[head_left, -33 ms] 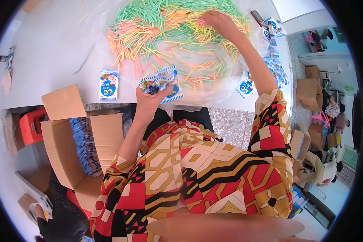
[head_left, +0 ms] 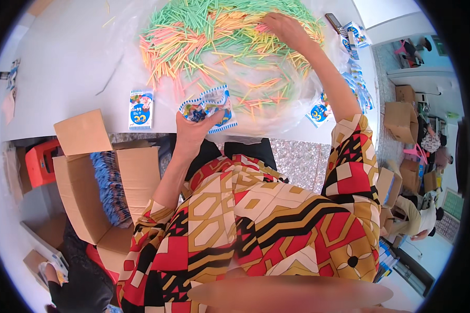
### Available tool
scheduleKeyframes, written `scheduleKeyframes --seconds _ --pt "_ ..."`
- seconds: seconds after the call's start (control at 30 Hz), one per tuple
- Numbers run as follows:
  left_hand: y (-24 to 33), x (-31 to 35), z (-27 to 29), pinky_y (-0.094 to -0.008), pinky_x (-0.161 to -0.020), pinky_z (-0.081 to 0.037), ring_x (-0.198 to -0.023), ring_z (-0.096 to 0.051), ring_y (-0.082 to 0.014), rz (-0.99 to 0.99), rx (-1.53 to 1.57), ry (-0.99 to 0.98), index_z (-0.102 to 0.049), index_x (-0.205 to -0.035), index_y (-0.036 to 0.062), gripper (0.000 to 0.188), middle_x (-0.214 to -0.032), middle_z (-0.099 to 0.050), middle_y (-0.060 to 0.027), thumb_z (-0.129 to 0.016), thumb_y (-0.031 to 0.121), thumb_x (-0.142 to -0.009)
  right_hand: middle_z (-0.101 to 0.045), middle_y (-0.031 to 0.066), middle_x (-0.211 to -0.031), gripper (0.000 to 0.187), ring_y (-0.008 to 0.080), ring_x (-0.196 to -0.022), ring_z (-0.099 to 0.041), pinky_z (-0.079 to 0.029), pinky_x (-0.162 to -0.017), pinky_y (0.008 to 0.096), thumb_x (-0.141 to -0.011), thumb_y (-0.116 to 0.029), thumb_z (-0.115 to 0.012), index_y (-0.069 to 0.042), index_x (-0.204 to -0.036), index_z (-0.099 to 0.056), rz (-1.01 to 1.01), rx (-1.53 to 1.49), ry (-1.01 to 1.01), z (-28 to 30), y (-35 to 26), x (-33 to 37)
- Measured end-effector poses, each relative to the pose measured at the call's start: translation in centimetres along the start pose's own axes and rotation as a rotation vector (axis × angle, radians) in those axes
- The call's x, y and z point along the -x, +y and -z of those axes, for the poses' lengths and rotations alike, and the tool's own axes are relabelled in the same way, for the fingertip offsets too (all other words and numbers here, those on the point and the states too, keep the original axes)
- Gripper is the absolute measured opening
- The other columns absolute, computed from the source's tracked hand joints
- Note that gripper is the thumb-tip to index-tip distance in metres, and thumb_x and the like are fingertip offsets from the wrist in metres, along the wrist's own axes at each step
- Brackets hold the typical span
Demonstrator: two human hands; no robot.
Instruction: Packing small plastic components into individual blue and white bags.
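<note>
My left hand (head_left: 193,133) is closed around a small blue-and-white printed bag (head_left: 222,107), pinching it by its lower side; the bag's mouth looks spread. My right hand (head_left: 287,31) reaches over a wide pile of thin sticks (head_left: 193,26) in green, yellow, orange and pink. Its fingers are curled down at the far right part of the pile, and their tips are partly hidden among the sticks. Beneath the pile lies a clear plastic sheet (head_left: 235,122). A flat bag (head_left: 141,109) of the same print rests on the table left of my left hand.
More printed bags (head_left: 357,86) lie along the right side of the white table (head_left: 62,78), near a dark phone-like device (head_left: 335,23). An open cardboard box (head_left: 78,193) with stacked blue packets stands at the lower left, beside a red stool (head_left: 40,163). Other people and boxes appear at far right.
</note>
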State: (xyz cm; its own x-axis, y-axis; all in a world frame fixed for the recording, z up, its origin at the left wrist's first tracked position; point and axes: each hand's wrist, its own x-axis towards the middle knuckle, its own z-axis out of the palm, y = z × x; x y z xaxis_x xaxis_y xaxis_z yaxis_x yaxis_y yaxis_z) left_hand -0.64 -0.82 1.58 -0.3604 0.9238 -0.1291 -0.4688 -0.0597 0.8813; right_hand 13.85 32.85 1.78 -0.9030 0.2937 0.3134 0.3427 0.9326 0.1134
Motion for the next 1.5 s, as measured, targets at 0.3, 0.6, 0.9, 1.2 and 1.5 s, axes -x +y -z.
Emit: scheduleKeyframes --seconds 0.3,0.6,0.9,1.2,1.5 --pt "0.0 -0.1 -0.3 -0.0254 -0.074 -0.05 -0.08 -0.062 -0.0109 0.024 -0.019 -0.023 -0.064 -0.1 -0.0029 0.026 -0.092 -0.067 -0.0066 -0.069 0.0 -0.075 -0.061 0.0075 -0.103 0.025 0.0267 -0.095 -0.059 -0.05 -0.075 0.0354 -0.083 -0.013 -0.053 -0.007 -0.107 -0.055 0.084 0.09 -0.135 -0.2 -0.5 -0.7" --pt "0.1 0.1 -0.2 -0.0254 -0.073 -0.051 -0.079 -0.062 -0.0107 0.028 -0.034 -0.007 -0.064 -0.1 -0.0026 0.026 -0.091 -0.067 -0.0068 -0.069 0.0 -0.075 -0.061 0.0108 -0.098 0.022 0.026 -0.083 -0.061 -0.049 -0.07 0.0339 -0.079 -0.013 -0.062 -0.006 -0.101 -0.059 0.006 -0.095 0.147 0.7 -0.8 0.1" --pt "0.1 0.3 -0.6 -0.0253 -0.072 -0.051 -0.078 -0.062 -0.0102 0.021 -0.023 -0.002 -0.064 -0.1 -0.0024 0.026 -0.09 -0.067 -0.0061 -0.07 0.001 -0.075 -0.061 0.0127 -0.084 0.008 0.0292 -0.074 -0.059 -0.048 -0.066 0.0357 -0.079 -0.011 -0.059 -0.003 -0.08 -0.059 -0.261 -0.306 0.189 0.7 2.4 0.9" --pt "-0.1 0.6 -0.6 -0.0257 -0.073 -0.051 -0.079 -0.062 -0.0105 -0.002 -0.055 0.012 -0.063 -0.102 -0.0017 0.028 -0.092 -0.066 -0.0057 -0.07 -0.001 -0.075 -0.059 0.0033 -0.065 0.017 0.0099 -0.058 -0.053 -0.043 -0.054 0.0237 -0.079 -0.012 -0.062 -0.003 -0.067 -0.057 -0.346 -1.279 0.378 2.8 0.6 2.0" --pt "0.1 0.3 -0.7 -0.0257 -0.073 -0.051 -0.08 -0.063 -0.0107 -0.03 -0.038 -0.001 -0.063 -0.101 -0.002 0.027 -0.092 -0.066 -0.0061 -0.07 -0.002 -0.075 -0.059 0.0038 -0.073 0.011 0.0092 -0.059 -0.053 -0.04 -0.051 0.0225 -0.081 -0.006 -0.06 -0.003 -0.07 -0.059 -0.346 -0.826 0.111 2.1 -6.5 4.0"
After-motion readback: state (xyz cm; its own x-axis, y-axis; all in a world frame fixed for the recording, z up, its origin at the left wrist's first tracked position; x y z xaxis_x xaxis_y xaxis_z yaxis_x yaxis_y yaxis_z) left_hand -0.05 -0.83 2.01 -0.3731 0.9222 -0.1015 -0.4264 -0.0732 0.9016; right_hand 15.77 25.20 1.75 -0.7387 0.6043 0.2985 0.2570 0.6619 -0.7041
